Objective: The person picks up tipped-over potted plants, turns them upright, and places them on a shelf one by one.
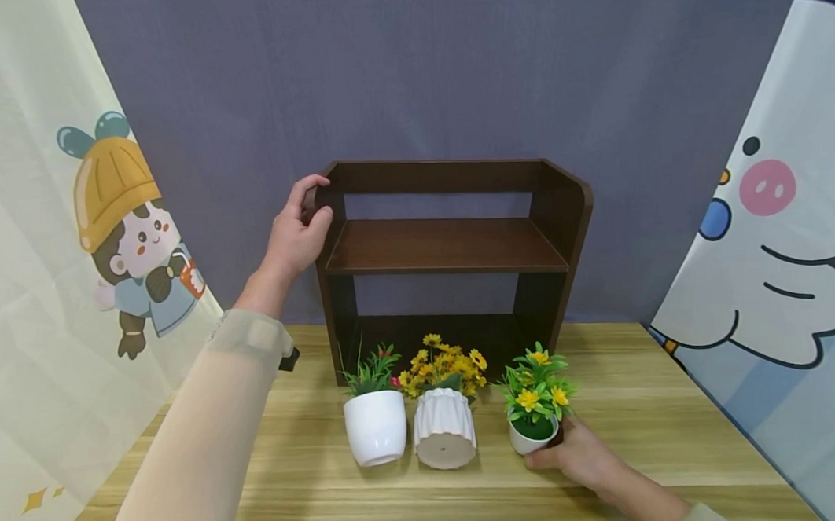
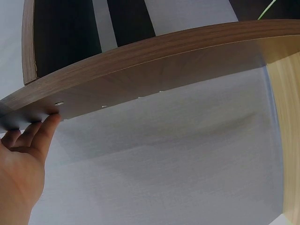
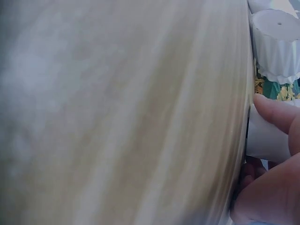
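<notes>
A dark brown two-tier shelf (image 1: 448, 243) stands on the table, and my left hand (image 1: 299, 234) grips the upper part of its left side panel. In the left wrist view, the fingers (image 2: 46, 136) press against the panel's outer face; the thumb is hidden there. My right hand (image 1: 584, 458) holds a small white pot with yellow flowers and green leaves (image 1: 535, 392) in front of the shelf's right side. Thumb and fingers wrap the white pot (image 3: 267, 136) in the right wrist view. Its flowers are hidden there.
Left of the held plant, a fluted white pot (image 1: 444, 428) with yellow daisies lies on its side, base toward me. Beside it is a smooth white pot (image 1: 376, 428) with green leaves and reddish flowers. A dark curtain (image 1: 443, 70) hangs behind the wood-grain table (image 1: 316, 494).
</notes>
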Demonstrator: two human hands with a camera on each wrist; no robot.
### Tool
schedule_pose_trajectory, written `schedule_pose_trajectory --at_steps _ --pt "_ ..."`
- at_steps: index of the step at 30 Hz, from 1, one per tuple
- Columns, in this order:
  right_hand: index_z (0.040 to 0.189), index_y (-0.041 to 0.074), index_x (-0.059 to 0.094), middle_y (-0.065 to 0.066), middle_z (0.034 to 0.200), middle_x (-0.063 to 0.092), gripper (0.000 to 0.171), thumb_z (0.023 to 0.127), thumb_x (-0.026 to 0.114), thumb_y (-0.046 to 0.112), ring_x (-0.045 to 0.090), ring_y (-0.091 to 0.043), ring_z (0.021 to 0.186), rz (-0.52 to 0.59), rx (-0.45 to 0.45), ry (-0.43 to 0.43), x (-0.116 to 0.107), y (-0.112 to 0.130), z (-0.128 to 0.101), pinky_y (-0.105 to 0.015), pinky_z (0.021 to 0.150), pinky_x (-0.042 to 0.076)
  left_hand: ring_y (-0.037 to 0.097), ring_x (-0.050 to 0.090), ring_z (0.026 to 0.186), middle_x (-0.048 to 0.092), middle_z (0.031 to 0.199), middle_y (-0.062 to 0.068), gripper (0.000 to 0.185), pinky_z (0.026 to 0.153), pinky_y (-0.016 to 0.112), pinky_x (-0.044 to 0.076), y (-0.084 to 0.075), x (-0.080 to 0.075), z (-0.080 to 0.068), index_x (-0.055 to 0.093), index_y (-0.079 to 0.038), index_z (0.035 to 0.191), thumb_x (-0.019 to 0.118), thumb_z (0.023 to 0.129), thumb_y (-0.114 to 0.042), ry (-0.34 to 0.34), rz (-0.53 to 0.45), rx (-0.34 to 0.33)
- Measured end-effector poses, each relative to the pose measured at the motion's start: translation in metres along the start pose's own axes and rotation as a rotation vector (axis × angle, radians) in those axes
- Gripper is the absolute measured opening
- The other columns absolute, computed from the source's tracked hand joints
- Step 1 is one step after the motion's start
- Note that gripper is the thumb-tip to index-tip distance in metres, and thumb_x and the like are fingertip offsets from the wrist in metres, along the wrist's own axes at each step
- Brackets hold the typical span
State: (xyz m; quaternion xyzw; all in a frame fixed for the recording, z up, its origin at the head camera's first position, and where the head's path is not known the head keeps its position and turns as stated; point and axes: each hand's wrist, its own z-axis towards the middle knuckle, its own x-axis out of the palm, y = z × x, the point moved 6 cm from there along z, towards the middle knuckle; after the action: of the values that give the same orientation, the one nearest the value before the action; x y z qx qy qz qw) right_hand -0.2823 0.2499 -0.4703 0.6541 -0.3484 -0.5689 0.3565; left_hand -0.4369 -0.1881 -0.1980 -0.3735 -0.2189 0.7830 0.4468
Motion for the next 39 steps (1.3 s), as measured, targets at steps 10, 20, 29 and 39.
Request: schedule_pose_trajectory --at_steps 10,20,29,39 --pt "0.166 -0.011 0.022 -0.032 0.158 0.053 0.12 0.075 0.097 0.012 0.047 -0.045 0.149 -0.031 -0.027 0.035 -0.01 -0.002 -0.005 -0.067 0.127 0.029 0.028 0.06 0.096 0.064 0.121 0.014 0.044 0.079 0.038 0.047 0.001 0.0 0.001 0.051 -0.039 0.153 0.053 0.11 -0.033 0.004 -0.013 0.0" --pt "0.164 -0.019 -0.002 -0.04 0.158 0.05 0.122 0.086 0.089 0.006 0.054 -0.043 0.145 0.102 -0.049 0.194 -0.018 -0.009 -0.002 -0.025 0.1 0.053 0.025 0.057 0.089 0.06 0.109 0.012 0.043 0.075 0.036 0.046 0.001 -0.002 0.0 0.052 -0.041 0.152 0.053 0.109 -0.034 -0.004 -0.009 0.002" --pt "0.165 -0.017 0.0 -0.039 0.165 0.04 0.117 0.091 0.087 0.01 0.044 -0.043 0.152 0.172 -0.131 0.3 -0.018 -0.011 0.002 -0.015 0.102 0.046 0.026 0.057 0.089 0.058 0.109 0.012 0.043 0.075 0.038 0.046 -0.001 -0.001 -0.002 0.051 -0.041 0.152 0.052 0.11 -0.034 0.007 -0.008 -0.005" --pt "0.164 -0.015 0.018 -0.03 0.16 0.054 0.106 0.09 0.088 0.016 0.053 -0.018 0.141 0.131 -0.155 0.295 -0.02 -0.009 0.007 -0.013 0.101 0.045 0.027 0.057 0.092 0.059 0.114 0.012 0.043 0.077 0.038 0.046 -0.002 0.0 -0.001 0.05 -0.041 0.153 0.052 0.11 -0.034 0.013 -0.008 -0.007"
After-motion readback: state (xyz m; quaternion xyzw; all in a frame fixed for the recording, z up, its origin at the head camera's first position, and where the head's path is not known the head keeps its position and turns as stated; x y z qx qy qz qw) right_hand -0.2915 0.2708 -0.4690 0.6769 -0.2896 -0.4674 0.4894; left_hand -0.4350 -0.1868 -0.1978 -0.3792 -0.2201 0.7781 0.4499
